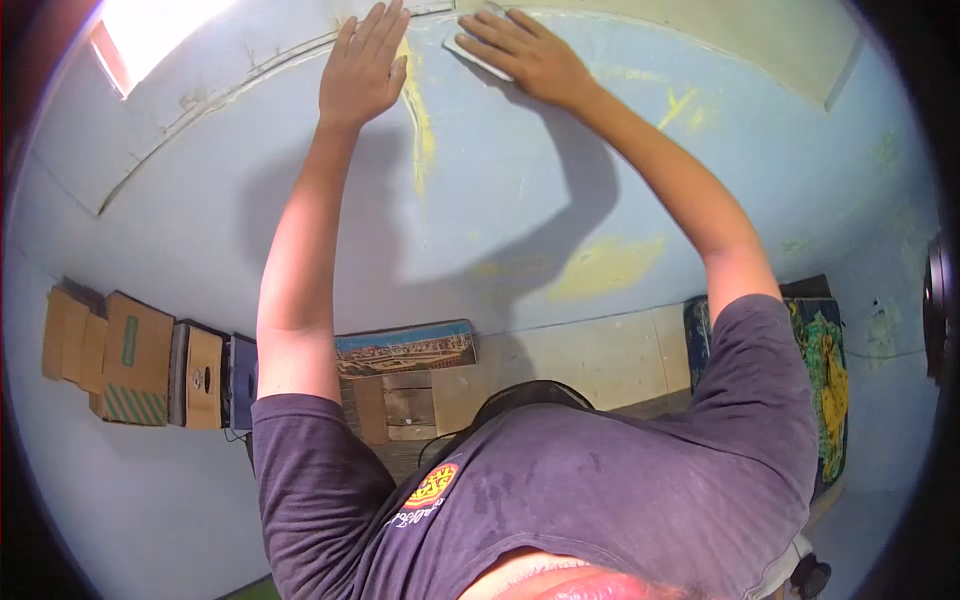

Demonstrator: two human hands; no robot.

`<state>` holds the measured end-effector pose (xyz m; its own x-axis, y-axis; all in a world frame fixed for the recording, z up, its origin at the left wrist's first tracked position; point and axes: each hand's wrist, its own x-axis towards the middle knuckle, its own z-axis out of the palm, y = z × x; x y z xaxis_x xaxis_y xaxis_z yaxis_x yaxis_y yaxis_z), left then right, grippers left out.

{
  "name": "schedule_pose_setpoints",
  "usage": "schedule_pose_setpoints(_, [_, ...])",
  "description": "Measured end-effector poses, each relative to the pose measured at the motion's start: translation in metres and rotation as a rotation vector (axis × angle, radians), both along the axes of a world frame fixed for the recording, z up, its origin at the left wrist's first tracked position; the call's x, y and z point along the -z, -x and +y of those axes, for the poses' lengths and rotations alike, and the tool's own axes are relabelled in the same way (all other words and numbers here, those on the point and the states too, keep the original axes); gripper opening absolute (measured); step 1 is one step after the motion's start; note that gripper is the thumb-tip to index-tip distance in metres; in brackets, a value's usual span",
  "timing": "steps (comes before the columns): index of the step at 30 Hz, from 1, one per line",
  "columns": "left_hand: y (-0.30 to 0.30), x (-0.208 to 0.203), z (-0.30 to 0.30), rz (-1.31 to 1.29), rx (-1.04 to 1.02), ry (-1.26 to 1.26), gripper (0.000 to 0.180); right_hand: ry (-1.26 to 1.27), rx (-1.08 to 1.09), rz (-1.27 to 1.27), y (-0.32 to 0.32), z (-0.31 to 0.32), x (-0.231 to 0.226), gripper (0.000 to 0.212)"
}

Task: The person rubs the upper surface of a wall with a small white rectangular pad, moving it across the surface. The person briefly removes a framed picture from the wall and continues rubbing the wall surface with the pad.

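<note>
My left hand (365, 75) is raised at the top of the view and lies flat against the pale blue wall (470, 150), fingers stretched out and holding nothing. Beside its thumb, a yellow streak (417, 130) of bared surface runs down the wall. To the right, my right hand (525, 60) presses a flat, pale sheet or pad (478, 60) to the wall, its fingers laid over it. Only the left edge of that piece shows; its exact kind is hidden under the palm. Both arms are stretched up and cast shadows on the wall.
Yellow worn patches (605, 268) mark the wall lower down. A cracked ledge (215, 112) runs toward a bright opening (160, 35) at upper left. Cardboard boxes (137, 345) stand at left, near a long picture panel (405, 347). A colourful panel (822, 390) is at right.
</note>
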<state>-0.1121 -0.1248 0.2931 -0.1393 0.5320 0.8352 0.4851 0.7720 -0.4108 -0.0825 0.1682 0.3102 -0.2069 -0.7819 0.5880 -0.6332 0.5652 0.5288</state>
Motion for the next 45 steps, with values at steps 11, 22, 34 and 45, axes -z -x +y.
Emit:
schedule_pose_setpoints(11, [-0.004, 0.008, 0.012, 0.028, -0.073, -0.018, 0.067, -0.306, -0.078, -0.007, -0.004, 0.039, 0.133, 0.069])
schedule_pose_setpoints(22, [-0.012, 0.009, 0.011, -0.123, -0.155, -0.065, 0.07, 0.111, 0.004, 0.039, -0.004, 0.016, 0.034, 0.071])
schedule_pose_setpoints(34, [-0.011, 0.008, 0.015, -0.15, -0.124, -0.108, 0.068, -0.207, -0.083, -0.192, -0.013, 0.04, 0.165, 0.077])
schedule_pose_setpoints(45, [-0.01, 0.017, 0.008, 0.012, -0.102, -0.107, 0.069, 0.09, -0.004, 0.12, -0.006, 0.002, -0.005, 0.069])
